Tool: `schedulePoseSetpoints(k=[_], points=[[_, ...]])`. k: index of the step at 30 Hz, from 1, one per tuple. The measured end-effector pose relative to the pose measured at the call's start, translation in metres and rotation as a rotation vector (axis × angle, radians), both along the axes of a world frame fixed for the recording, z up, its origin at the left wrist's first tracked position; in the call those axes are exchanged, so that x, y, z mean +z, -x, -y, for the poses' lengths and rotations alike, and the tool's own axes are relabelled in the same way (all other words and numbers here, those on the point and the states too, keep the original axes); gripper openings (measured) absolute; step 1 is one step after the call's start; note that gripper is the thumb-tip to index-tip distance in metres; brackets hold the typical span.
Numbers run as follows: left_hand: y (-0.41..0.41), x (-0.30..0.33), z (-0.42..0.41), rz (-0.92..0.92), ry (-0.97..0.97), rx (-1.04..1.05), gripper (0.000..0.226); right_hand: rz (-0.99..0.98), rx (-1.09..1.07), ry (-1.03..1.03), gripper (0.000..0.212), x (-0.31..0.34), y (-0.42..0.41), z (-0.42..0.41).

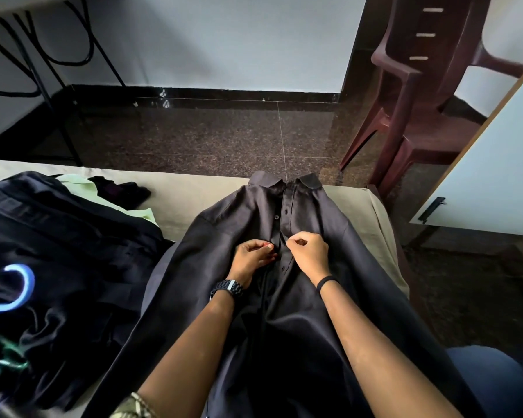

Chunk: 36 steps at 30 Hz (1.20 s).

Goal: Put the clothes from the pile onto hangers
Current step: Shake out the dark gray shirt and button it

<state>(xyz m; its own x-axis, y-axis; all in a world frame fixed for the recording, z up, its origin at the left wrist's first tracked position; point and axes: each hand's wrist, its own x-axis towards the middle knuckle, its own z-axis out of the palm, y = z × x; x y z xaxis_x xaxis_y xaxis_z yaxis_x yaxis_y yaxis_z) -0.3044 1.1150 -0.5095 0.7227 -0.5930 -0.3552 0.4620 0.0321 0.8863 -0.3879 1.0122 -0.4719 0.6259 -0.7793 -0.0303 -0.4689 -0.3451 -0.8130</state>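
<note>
A dark grey collared shirt [233, 224] lies flat on the bed in front of me, collar pointing away, its button strip running down the middle. My left hand [252, 256] pinches the left edge of the button strip. My right hand [307, 251] pinches the right edge, fingers curled, just beside the left hand. To the left sits a pile of dark clothes [58, 236] with a pale green garment [82, 185] at its far edge. A blue hanger hook [21, 285] rests on the pile at the lower left.
The bed has a beige sheet [187, 194]. Beyond it is dark speckled floor. A maroon plastic chair [417, 95] stands at the far right, next to a white cabinet door [489, 176]. A black metal frame [43, 70] stands at the far left.
</note>
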Motion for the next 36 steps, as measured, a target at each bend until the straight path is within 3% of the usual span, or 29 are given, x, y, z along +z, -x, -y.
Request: schedulePoseSetpoints(k=[9,25,31,36], points=[[-0.001,0.0,-0.001,0.002,-0.026,-0.002,0.013,0.03,0.111,0.091,0.01,-0.016,-0.001,-0.008],[-0.003,0.001,0.005,0.02,-0.133,-0.012,0.018,0.167,0.208,-0.021,0.019,-0.04,-0.006,-0.002],[-0.003,-0.001,0.008,0.04,-0.17,-0.003,0.017,0.171,0.239,-0.068,0.005,-0.044,-0.008,0.002],[-0.002,0.002,0.007,0.029,-0.156,-0.062,0.019,0.156,0.191,-0.023,0.004,-0.046,-0.011,-0.003]])
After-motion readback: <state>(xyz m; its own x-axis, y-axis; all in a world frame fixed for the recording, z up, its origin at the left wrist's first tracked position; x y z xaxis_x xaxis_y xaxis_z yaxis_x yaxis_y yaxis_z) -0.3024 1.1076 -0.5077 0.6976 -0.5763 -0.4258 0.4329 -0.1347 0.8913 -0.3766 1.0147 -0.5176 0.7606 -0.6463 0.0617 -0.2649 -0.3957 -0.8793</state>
